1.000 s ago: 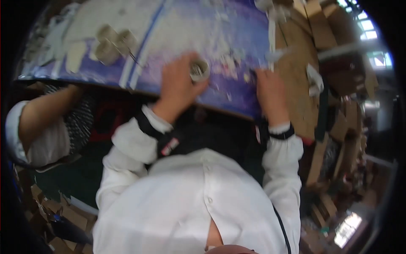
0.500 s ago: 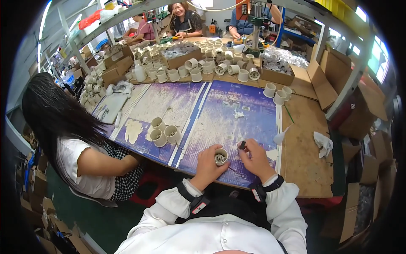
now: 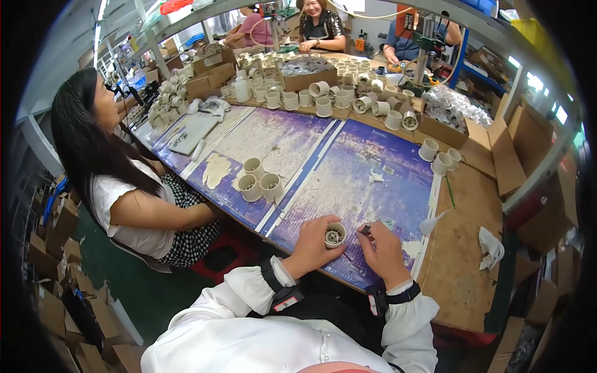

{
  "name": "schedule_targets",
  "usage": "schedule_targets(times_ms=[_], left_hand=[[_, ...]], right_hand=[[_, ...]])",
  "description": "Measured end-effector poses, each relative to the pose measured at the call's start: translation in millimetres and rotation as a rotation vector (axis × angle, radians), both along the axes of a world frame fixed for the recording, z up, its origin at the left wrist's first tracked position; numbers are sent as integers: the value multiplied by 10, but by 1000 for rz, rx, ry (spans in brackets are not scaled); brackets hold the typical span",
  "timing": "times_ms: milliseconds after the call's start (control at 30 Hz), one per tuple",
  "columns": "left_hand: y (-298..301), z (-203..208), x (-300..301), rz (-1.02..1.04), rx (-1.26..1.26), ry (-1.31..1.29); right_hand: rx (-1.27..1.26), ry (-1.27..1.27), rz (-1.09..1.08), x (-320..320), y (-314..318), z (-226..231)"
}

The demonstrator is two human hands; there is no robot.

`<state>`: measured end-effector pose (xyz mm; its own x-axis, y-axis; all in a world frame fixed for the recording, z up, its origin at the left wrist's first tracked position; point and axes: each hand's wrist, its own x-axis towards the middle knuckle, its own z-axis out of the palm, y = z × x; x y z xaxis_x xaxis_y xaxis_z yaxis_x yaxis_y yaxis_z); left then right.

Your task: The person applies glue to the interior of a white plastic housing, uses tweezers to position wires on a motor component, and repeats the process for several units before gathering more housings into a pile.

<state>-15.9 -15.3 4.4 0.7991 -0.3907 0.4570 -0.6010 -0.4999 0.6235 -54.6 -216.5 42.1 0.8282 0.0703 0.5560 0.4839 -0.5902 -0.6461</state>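
My left hand [image 3: 314, 247] is closed round a cream plastic cup-shaped part [image 3: 334, 235], which stands with its mouth up near the front edge of the worktable; spoked metal or plastic pieces show inside it. Just to its right, my right hand [image 3: 380, 252] pinches a small dark block [image 3: 366, 230] between thumb and fingers. That block is apart from the cup, and its exact kind cannot be made out. A thin dark stick [image 3: 352, 261] lies partly beneath my hands. Left of them, a group of three like cups [image 3: 271, 186] rests on the purple cardboard sheet [image 3: 311, 180].
Many more cups [image 3: 323, 107] crowd the far side, around a cardboard box [image 3: 308, 79] of small parts. Three cups [image 3: 442, 163] stand at right, by a green stick [image 3: 449, 194] and crumpled white plastic [image 3: 490, 248]. A seated person [image 3: 134, 186] is close on my left; others work opposite.
The view has swung left, so the scene sits further right. The person on my left has raised their head. My hands keep the cup and the dark block in nearly the same pose.
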Motion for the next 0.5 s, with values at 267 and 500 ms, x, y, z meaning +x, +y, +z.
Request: schedule_targets(times_ms=[267,500], left_hand=[[-11,-17,33,-14,-22,-21],[7,12,4,22,-46,6]], right_hand=[[23,46,8,-14,33,15],[36,101,23,11,36,-18]])
